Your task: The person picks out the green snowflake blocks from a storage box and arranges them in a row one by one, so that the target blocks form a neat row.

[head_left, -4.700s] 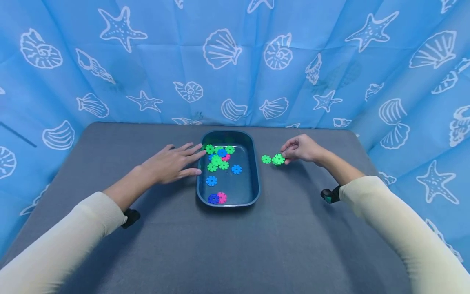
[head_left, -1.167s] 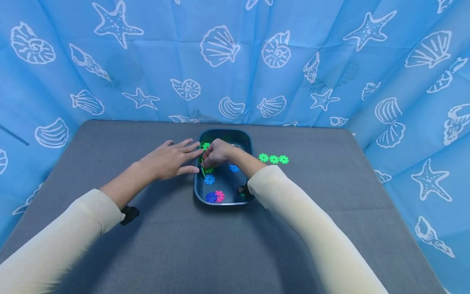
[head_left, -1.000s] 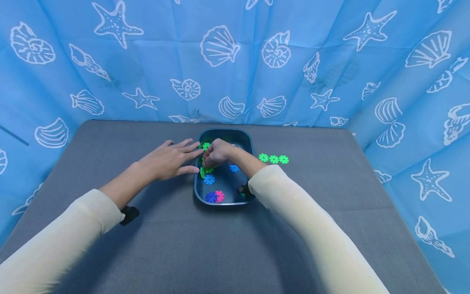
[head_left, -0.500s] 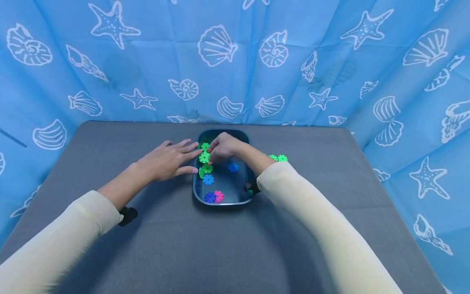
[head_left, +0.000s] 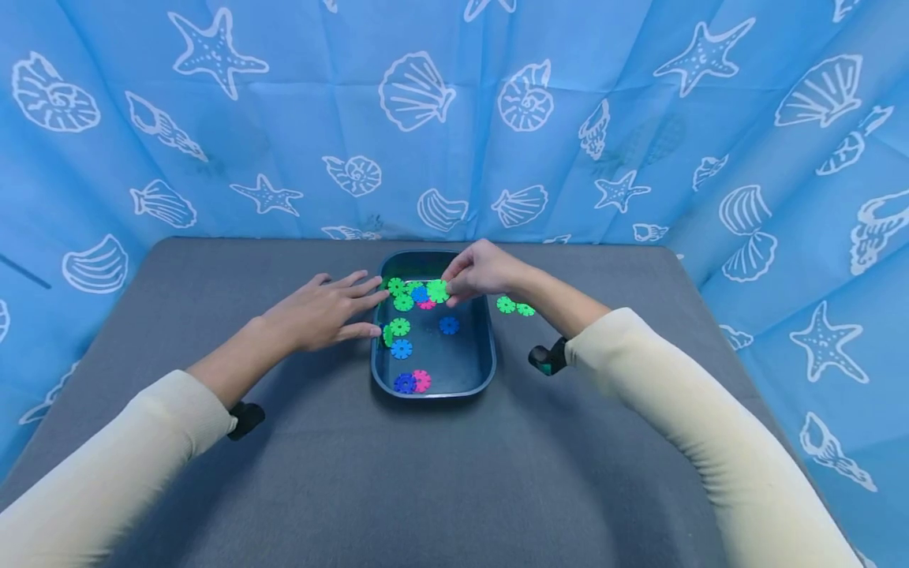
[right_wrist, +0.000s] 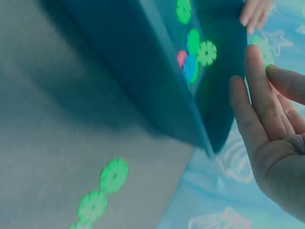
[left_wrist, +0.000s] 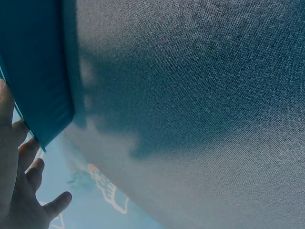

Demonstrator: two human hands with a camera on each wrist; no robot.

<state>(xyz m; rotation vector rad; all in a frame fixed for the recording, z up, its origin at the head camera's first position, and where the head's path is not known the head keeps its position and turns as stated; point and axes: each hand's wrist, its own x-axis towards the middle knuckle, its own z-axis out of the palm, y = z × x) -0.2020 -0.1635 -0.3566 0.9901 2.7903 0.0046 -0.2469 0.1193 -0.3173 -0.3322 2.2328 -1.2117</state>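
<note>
My right hand (head_left: 486, 272) pinches a green notched disc (head_left: 437, 291) between thumb and fingers, raised over the back right of the dark blue tray (head_left: 433, 394). The right wrist view shows that disc partly behind the fingertips (right_wrist: 254, 52). My left hand (head_left: 330, 312) has its fingers spread, fingertips right at the tray's left rim. Inside the tray lie several green discs (head_left: 400, 326), blue discs (head_left: 401, 349) and pink discs (head_left: 422, 381), mostly along the left side and back. Right of the tray, green discs (right_wrist: 114, 175) form a row on the table.
A grey cloth covers the table (head_left: 426, 481). Behind it hangs a blue curtain (head_left: 312, 95) with white shell and starfish prints. My right forearm (head_left: 568, 300) passes over the row of discs and hides part of it.
The row beside the tray grew to three green discs. My right hand then reached into the tray's left side and came up rightward with another green disc. My left hand stayed at the rim.
</note>
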